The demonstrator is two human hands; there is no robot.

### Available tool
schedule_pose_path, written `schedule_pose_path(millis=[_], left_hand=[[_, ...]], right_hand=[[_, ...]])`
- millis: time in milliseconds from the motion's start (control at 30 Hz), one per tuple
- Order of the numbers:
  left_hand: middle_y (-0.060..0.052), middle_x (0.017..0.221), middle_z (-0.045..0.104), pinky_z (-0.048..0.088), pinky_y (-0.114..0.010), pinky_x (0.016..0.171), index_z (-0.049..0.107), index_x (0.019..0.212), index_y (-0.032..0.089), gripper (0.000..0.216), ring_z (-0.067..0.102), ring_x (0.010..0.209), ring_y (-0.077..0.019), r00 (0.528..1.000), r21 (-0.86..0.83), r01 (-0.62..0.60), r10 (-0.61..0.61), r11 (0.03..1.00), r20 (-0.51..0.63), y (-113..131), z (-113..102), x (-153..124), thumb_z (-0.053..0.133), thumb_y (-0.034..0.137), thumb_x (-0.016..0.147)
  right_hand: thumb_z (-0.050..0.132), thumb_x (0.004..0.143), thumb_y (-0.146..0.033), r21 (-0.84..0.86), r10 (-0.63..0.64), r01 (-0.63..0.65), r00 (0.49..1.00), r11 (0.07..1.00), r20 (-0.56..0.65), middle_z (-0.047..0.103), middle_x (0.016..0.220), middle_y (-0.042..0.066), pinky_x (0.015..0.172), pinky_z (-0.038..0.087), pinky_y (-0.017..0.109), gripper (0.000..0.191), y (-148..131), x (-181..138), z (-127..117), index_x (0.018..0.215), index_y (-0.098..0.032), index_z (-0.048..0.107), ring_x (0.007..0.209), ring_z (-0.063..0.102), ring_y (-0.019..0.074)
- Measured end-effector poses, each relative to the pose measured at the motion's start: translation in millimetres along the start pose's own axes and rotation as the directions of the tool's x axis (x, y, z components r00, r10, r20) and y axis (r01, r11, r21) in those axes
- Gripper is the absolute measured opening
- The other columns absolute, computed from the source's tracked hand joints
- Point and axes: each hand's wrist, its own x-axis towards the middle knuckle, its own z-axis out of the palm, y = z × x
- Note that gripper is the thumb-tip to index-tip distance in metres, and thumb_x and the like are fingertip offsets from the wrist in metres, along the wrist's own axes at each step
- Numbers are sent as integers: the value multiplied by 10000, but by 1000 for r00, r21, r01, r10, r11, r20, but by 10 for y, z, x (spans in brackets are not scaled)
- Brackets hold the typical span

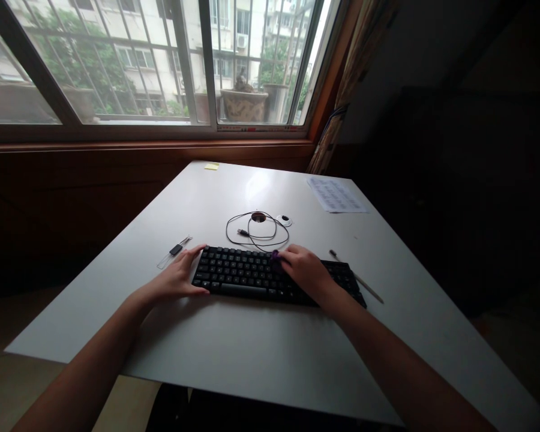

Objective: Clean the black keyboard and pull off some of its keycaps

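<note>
A black keyboard lies across the white table. Its left end is gripped by my left hand, with the thumb at the front corner and the fingers at the back corner. My right hand is over the right half of the keys, fingers pinched on a small dark purple thing that rests at the upper keys. It looks soft, but its kind is hard to make out. Just left of the keyboard is a wire keycap puller with a black handle. A thin brush-like stick with a dark tip lies behind the right end.
The coiled black USB cable lies behind the keyboard, around a hole in the table. Beside the hole sits a round white cover. Printed sheets and a yellow sticky note lie toward the far edge, below a barred window.
</note>
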Motion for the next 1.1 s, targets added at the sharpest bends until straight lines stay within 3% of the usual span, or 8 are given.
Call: schedule_pose_path(millis=[300, 433, 533, 667, 900, 1100], left_hand=[[-151, 1552, 347, 335, -558, 1163, 172, 1566, 298, 1114, 367, 1417, -392, 1000, 2, -15, 15, 1000, -8, -19, 8, -1, 820, 555, 698], [-161, 1567, 326, 330, -566, 1162, 143, 1582, 286, 1160, 347, 1426, -403, 1000, 20, 13, -13, 1000, -6, -33, 21, -6, 813, 592, 686], [-164, 1582, 311, 319, -576, 1163, 124, 1593, 272, 1177, 330, 1429, -417, 1000, 31, 16, -15, 999, -4, -44, 28, -16, 803, 604, 692], [-172, 1609, 274, 309, -609, 1149, 81, 1605, 262, 1219, 292, 1440, -452, 999, 51, 35, -36, 998, 22, -69, 28, -29, 802, 616, 688], [-176, 1632, 221, 256, -615, 1169, 33, 1608, 275, 1274, 235, 1474, -454, 999, 52, 24, -26, 998, 40, -111, 38, -6, 815, 626, 666], [-154, 1598, 296, 305, -554, 1170, 64, 1605, 291, 1253, 313, 1449, -411, 1000, 33, 19, -20, 999, 15, -102, 31, 11, 830, 584, 658]], right_hand=[[557, 895, -156, -166, 121, -122, 993, 979, -18, 697, 939, 72, 802, 512, 313, 221, 736, -537, -345, 990, -199, 753, 851, 667, 202], [556, 904, -176, -190, 160, -176, 982, 966, -97, 680, 894, 78, 774, 507, 330, 194, 804, -566, -446, 944, -177, 746, 831, 661, 217], [581, 912, -196, -88, 135, -157, 966, 984, -222, 668, 888, 69, 790, 505, 329, 160, 539, -419, -394, 964, -182, 732, 831, 648, 211], [608, 912, -172, 115, 22, 11, 958, 993, -285, 657, 915, 57, 813, 511, 313, 152, -52, -32, -113, 1019, -187, 714, 870, 637, 197], [596, 953, -219, 200, -219, 257, 957, 946, -191, 634, 984, 65, 854, 494, 292, 175, -918, 712, 481, 1080, -179, 710, 893, 607, 175], [564, 963, -204, 85, -255, 259, 965, 962, -55, 620, 991, 90, 884, 465, 307, 163, -1093, 972, 631, 1005, -156, 715, 939, 584, 195]])
